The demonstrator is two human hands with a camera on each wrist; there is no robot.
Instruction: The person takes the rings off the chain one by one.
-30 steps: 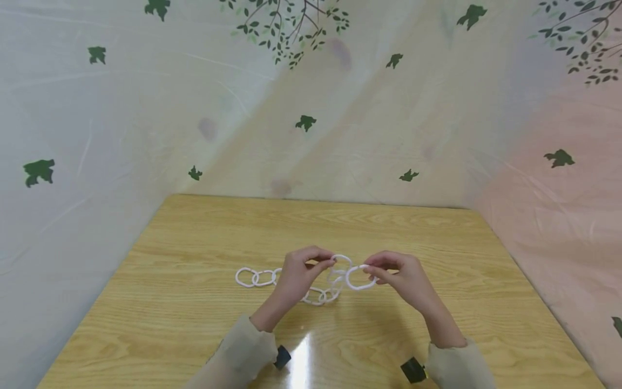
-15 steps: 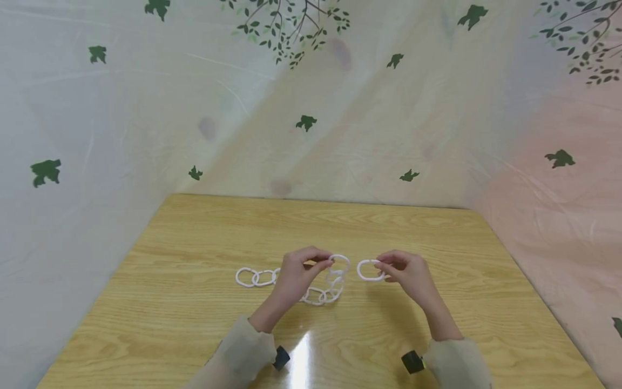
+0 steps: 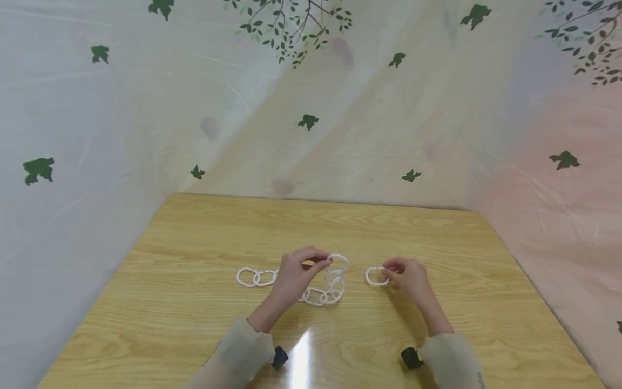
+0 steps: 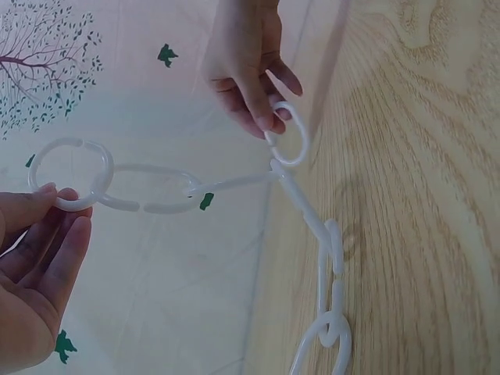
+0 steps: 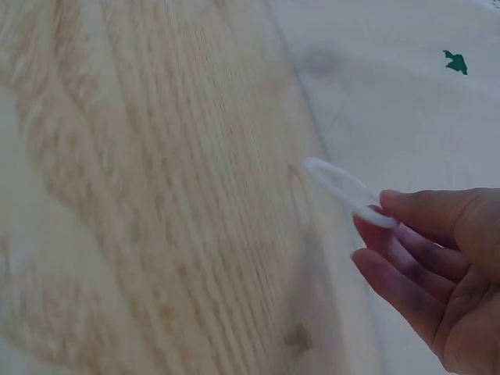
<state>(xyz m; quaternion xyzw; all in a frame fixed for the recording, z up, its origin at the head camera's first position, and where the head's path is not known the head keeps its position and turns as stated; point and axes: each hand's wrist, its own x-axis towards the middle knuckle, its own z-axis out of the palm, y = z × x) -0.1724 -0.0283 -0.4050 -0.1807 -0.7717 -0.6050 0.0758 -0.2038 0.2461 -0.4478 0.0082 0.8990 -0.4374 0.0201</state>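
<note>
My left hand pinches the end link of a white plastic chain between thumb and fingertips. From that link, several links hang down to the table in the left wrist view. The chain's far end lies flat on the wood, left of my left hand, which hides its middle part. My right hand pinches a single loose white link, apart from the chain and to its right. A small gap shows in the chain's end link. The loose link appears edge-on and slightly blurred in the right wrist view.
The wooden table reaches back to a hanging cloth printed with leaves and birds. Small black devices sit at both sleeve cuffs. A light glare lies near the table's front.
My right hand has drawn its link away from the chain's end link to the right, then lowered it slightly. My left hand has stayed almost in place, still holding the chain.
</note>
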